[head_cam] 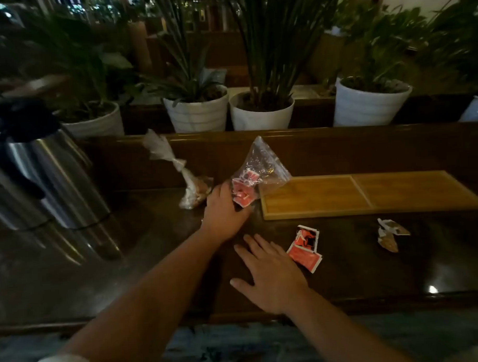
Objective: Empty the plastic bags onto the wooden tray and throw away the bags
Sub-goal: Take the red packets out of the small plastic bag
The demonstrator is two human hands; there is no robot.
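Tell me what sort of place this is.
Probably a tea or drinks counter in a café or lobby: a dark wooden counter, steel thermos jugs, sachets in a plastic bag beside a wooden tray, and potted plants behind.

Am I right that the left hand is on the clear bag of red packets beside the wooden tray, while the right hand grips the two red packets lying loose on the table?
Not quite. In the head view the right hand lies flat on the table beside the two loose red packets, gripping nothing. The left hand is indeed on the clear bag of red packets beside the wooden tray.
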